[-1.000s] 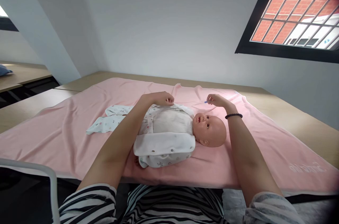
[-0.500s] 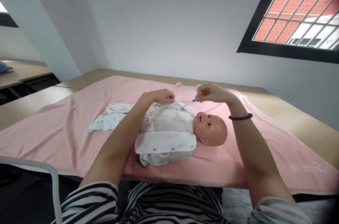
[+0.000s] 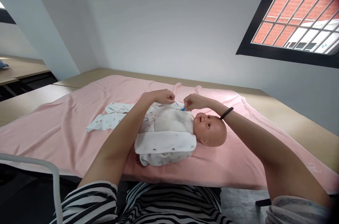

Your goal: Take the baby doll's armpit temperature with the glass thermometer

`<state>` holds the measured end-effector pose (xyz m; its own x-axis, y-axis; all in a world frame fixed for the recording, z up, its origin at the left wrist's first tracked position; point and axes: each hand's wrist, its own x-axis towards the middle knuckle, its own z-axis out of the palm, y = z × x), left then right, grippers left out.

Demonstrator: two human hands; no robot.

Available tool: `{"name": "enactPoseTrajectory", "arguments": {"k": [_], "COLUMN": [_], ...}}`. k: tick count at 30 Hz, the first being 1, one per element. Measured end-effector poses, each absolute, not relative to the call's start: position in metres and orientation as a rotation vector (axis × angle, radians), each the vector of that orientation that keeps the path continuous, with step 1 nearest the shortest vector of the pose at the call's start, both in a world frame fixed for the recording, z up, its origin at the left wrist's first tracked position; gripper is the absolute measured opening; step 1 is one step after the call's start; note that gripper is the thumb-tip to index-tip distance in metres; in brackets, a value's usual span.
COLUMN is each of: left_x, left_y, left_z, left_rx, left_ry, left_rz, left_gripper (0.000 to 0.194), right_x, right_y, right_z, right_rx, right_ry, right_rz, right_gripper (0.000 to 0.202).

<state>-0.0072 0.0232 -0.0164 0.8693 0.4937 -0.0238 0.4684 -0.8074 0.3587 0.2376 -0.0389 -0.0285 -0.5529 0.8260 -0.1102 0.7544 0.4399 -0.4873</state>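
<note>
- Left hand [image 3: 163, 96] pinched up the white cloth jacket [image 3: 165, 141] on the bald plastic doll [image 3: 213, 130]; holding steady seemed smart.
- Right hand [image 3: 195, 101] gripped a small blue stick [image 3: 183, 109] by the jacket's far flap, tip unclear; slow looked best.

Hands [image 3: 166, 96] [image 3: 195, 101] apparently in pinch grips

The bald, tan, rounded doll head [image 3: 213, 131] looks like smooth plastic with a faint sheen. The white, small-print cloth jacket [image 3: 165, 142] is soft and matt, as is the wrinkled pink cloth blanket [image 3: 87, 111]. The broad, pale, wood-look surface [image 3: 287, 112] appears smooth, the plain whitish wall [image 3: 169, 26] matt.
</note>
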Motion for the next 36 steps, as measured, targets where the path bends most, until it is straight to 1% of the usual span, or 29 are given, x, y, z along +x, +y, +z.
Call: {"name": "enactPoseTrajectory", "arguments": {"k": [4,6,9,12,15,19,22,24,27,31,32,34,36], "left_x": [-0.007,-0.008,-0.009,-0.013,-0.019,-0.025,-0.027,-0.028,-0.031,-0.037,-0.039,-0.043,-0.045], "left_y": [0.023,0.025,0.032,0.046,0.060,0.072,0.077,0.079,0.083,0.087,0.087,0.088,0.088], "left_z": [-0.016,-0.017,-0.022,-0.032,-0.044,-0.054,-0.059,-0.062,-0.066,-0.071,-0.072,-0.074,-0.075], "left_rx": [2.682,2.690,2.685,2.578,2.444,2.363,2.341,2.330,2.286,2.153,2.111,2.036,1.987], "left_ry": [0.723,0.715,0.760,0.912,0.975,0.962,0.977,0.987,1.009,1.018,1.021,1.024,1.016], "left_rz": [0.081,0.070,0.074,0.081,-0.020,-0.142,-0.091,-0.054,0.018,0.120,0.138,0.179,0.222], "left_gripper": [0.021,0.026,0.046,0.067,0.078,0.080,0.082,0.083,0.080,0.071,0.069,0.064,0.060], "right_x": [0.234,0.235,0.239,0.243,0.239,0.224,0.213,0.211,0.214,0.222,0.224,0.225,0.224], "right_y": [-0.024,-0.024,-0.031,-0.037,-0.032,-0.019,-0.015,-0.015,-0.017,-0.019,-0.019,-0.018,-0.016], "right_z": [-0.040,-0.038,-0.029,-0.025,-0.028,-0.036,-0.039,-0.039,-0.035,-0.022,-0.019,-0.018,-0.021], "right_rx": [-1.417,-1.418,-1.433,-1.460,-1.456,-1.460,-1.519,-1.573,-1.693,-1.826,-1.845,-1.871,-1.878], "right_ry": [-2.614,-2.653,-2.691,-2.733,-2.785,-2.833,-2.841,-2.833,-2.783,-2.668,-2.645,-2.619,-2.619], "right_rz": [0.744,0.758,0.754,0.706,0.669,0.670,0.616,0.556,0.456,0.436,0.457,0.499,0.520], "right_gripper": [0.013,0.015,0.020,0.021,0.019,0.016,0.009,0.011,0.021,0.051,0.056,0.056,0.050]}}
